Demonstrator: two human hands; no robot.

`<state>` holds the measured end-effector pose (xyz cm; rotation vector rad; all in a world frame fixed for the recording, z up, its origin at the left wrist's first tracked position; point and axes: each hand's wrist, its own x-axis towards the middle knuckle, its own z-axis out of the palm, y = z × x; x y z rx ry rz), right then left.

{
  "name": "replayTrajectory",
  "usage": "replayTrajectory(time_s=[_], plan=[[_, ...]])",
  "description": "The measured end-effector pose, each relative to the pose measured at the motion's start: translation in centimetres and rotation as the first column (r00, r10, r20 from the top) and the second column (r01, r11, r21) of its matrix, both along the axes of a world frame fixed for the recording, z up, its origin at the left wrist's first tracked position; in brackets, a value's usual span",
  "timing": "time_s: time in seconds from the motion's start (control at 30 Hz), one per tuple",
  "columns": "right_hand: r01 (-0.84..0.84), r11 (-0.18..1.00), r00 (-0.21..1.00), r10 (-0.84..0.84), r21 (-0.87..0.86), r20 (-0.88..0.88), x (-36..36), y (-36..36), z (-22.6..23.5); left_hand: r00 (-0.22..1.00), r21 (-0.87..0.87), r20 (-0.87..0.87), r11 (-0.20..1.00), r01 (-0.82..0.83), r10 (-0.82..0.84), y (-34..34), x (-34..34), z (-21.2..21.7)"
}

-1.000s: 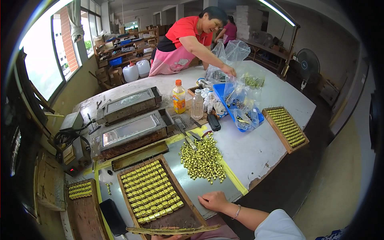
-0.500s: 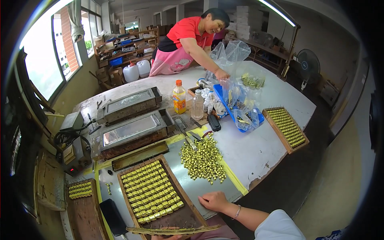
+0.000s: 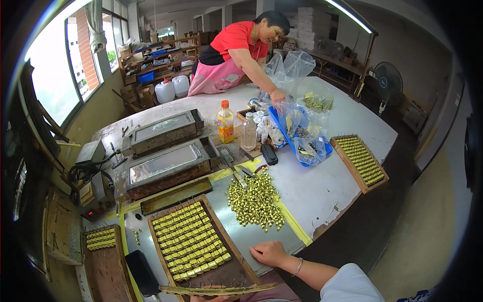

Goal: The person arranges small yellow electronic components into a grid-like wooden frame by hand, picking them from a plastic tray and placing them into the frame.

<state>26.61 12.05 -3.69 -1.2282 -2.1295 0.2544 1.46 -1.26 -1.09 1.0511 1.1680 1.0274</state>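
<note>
At the lower edge, a sliver of my left hand [image 3: 211, 299] shows beneath a long narrow wooden strip [image 3: 216, 291] with thin pins; it appears closed on the strip, its fingers mostly cut off. Just beyond is a wooden tray [image 3: 236, 246] with rows of shiny yellow rectangular pieces [image 3: 188, 236], its near end bare. My right hand [image 3: 270, 253] rests on the metal-covered tabletop beside the tray, fingers curled in, with nothing visible in them. Farther ahead lies a heap of small gold-coloured metal parts [image 3: 255, 201], with a flat-bladed tool [image 3: 238, 177] reaching into it.
A person in red [image 3: 240, 43] reaches into plastic bags on a blue tray [image 3: 284, 132]. Two metal-topped boxes [image 3: 166, 166], two bottles [image 3: 226, 123] and a black case [image 3: 269, 154] stand beyond. More pin trays sit at right [image 3: 358, 163] and left [image 3: 108, 261]; a phone [image 3: 142, 273] lies left.
The person across the table has lowered their head and shifted their hand slightly left over the bags. My own hands and the trays have not visibly moved.
</note>
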Motion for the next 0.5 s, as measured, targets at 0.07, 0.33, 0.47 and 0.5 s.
replayTrajectory(time_s=[0.07,0.33,0.47,0.5], plan=[[0.001,1.000,1.000,0.000,0.008,-0.005,-0.03,0.08,-0.12,1.000,0.014,-0.019,1.000,0.005,-0.005,0.01,-0.18,-0.39],[0.000,1.000,1.000,0.000,0.004,-0.001,-0.01,0.18,-0.03,0.998,0.043,-0.057,0.999,0.016,-0.014,0.26,-0.04,0.03],[-0.004,1.000,1.000,0.004,0.005,-0.009,-0.02,0.20,0.03,0.999,0.056,-0.041,0.998,0.006,-0.004,0.30,0.05,-0.25],[-0.004,1.000,1.000,0.004,0.005,-0.009,-0.01,0.21,-0.01,0.999,0.074,-0.048,0.997,0.006,-0.002,0.36,0.08,-0.27]])
